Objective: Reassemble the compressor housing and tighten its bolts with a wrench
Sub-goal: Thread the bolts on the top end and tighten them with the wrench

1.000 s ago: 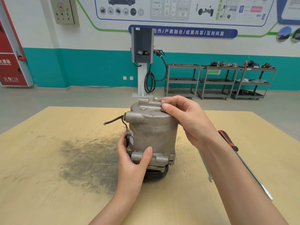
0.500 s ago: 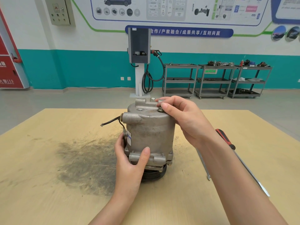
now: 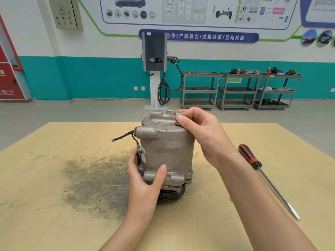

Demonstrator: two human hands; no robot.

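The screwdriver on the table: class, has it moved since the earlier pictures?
No. The screwdriver lies in the same spot and at the same angle near the table's right edge; only the head camera shifted slightly.

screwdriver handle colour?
Red with black grip sections, on the screwdriver lying right of the compressor. Head view, the only one.

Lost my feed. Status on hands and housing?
Left hand grips grey metal compressor housing base. Right hand pinches top bolt. No wrench visible.

Automotive training workshop: wall car diagrams (image 3: 181, 9), charging station (image 3: 154, 51), parts carts (image 3: 241, 89).
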